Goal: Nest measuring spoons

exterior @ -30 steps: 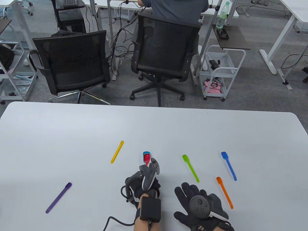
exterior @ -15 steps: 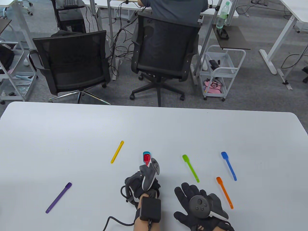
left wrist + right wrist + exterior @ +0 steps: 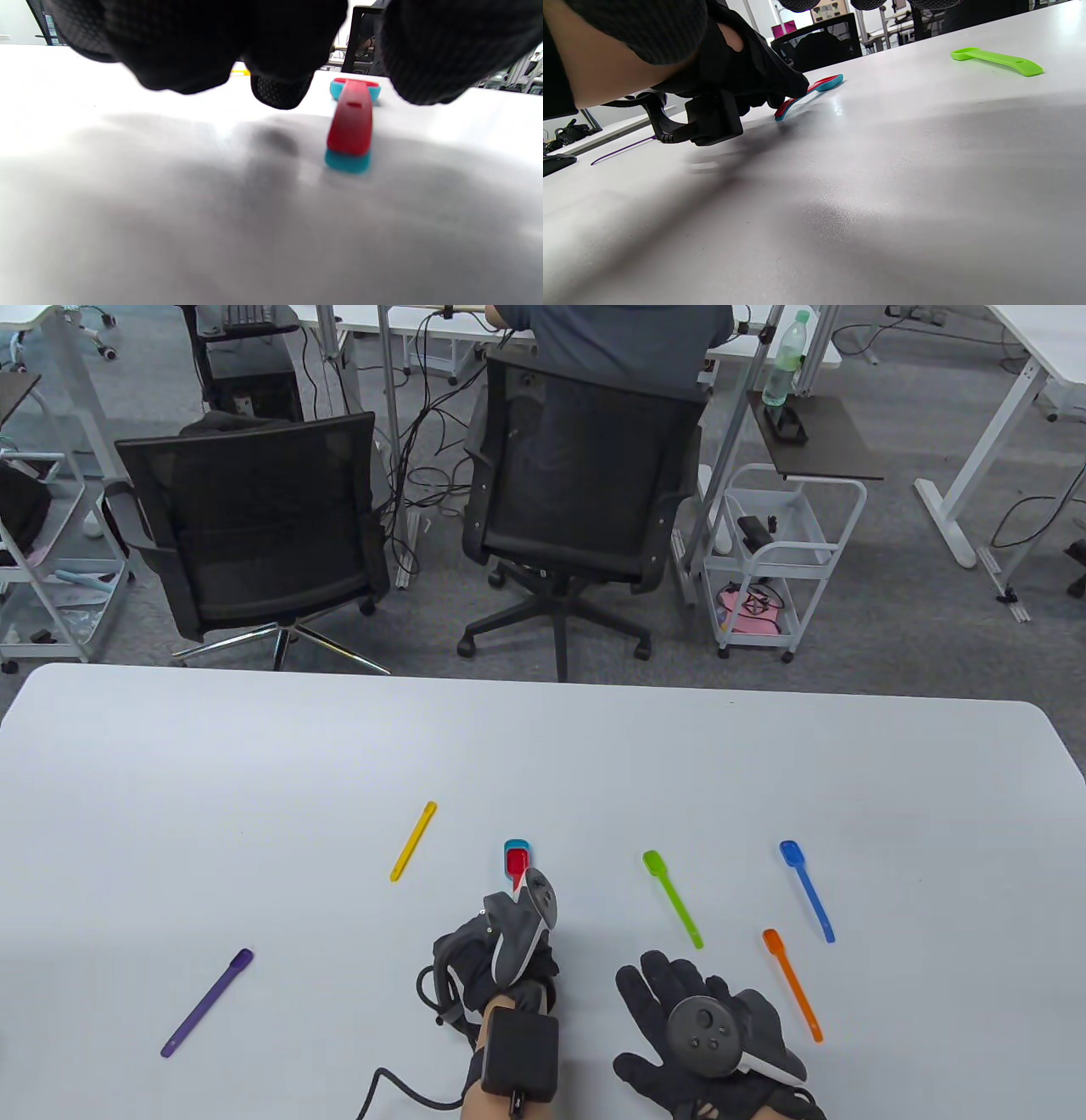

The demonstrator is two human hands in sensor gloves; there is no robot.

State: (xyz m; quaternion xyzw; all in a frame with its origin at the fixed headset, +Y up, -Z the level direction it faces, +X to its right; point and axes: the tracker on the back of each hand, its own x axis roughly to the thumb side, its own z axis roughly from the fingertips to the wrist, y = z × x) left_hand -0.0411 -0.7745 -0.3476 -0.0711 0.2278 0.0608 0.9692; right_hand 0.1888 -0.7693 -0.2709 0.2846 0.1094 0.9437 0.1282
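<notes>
Seven spoons show in the table view: the red spoon (image 3: pixel 516 862) lies nested in the teal spoon (image 3: pixel 512 846) near the middle of the worktop (image 3: pixel 254 746), with yellow (image 3: pixel 413 841), purple (image 3: pixel 206 1003), green (image 3: pixel 672 897), blue (image 3: pixel 807 890) and orange (image 3: pixel 792 984) spoons lying loose and apart around them. The left hand (image 3: pixel 496 954) sits at the handle end of the nested pair, while the right hand (image 3: pixel 704 1027) rests flat with its fingers spread, holding nothing, near the orange and green spoons. In the left wrist view the left fingers (image 3: pixel 280 91) hang curled above the worktop, and the red-on-teal stack (image 3: pixel 350 127) lies just beyond them; I cannot tell whether any fingertip touches it, but nothing is clasped. In the right wrist view the left hand's fingertips reach the near end of the stacked handles, seemingly touching or just short of it; the grip looks loosely curled, not closed on anything. To do this step well, I judge the handles should be squared so the bowls seat fully, then the next spoon added by size, steadying the stack with one hand.
</notes>
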